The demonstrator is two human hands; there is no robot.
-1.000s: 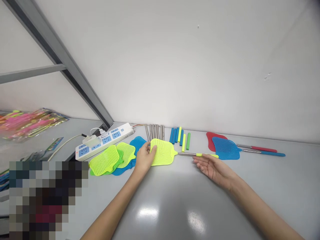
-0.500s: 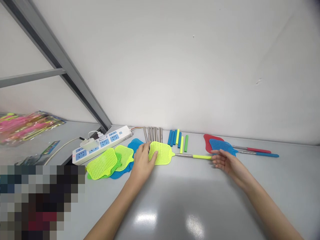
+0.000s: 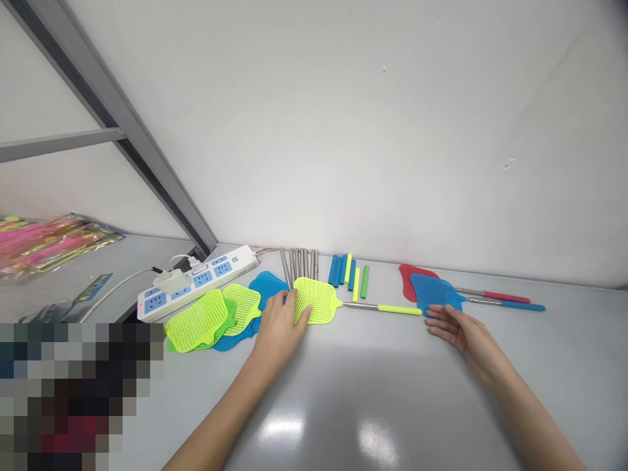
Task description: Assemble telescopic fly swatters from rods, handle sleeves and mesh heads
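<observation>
1. Flyswatter in yellow-green [image 3: 354, 305] is lying flat on the table [image 3: 318, 379], its mesh head [image 3: 320, 301] pointing left and its handle [image 3: 400, 310] right; I am viewing it remotely through the head camera.
2. My left hand [image 3: 279, 327] is touching the left edge of that mesh head, thumb and fingers standing apart; its grip is clamping nothing that I am seeing.
3. My right hand [image 3: 458, 328] is hovering just beyond the handle's end, with its grip holding nothing and its fingers loosely bent. Whether the fingertips are touching the blue flyswatter [image 3: 438, 292] behind them, I am unable to tell.
4. I am judging the yellow-green one to be light, its perforated plastic probably bending easily and its narrow neck [image 3: 339, 303] being the weakest place.
5. Its metal shaft [image 3: 363, 306] is looking stiff and smooth, so I am expecting it to be slippery under dry fingers.
6. For lifting, I am favouring the coloured handle; for steadying, a light touch on the mesh edge is seeming enough.
7. Around it, the blue flyswatter is overlapping the red flyswatter [image 3: 408, 281] on the right, while loose mesh heads [image 3: 199, 320] are overlapping on the left, and metal rods [image 3: 303, 263] and coloured tubes [image 3: 348, 268] are lying behind.
</observation>
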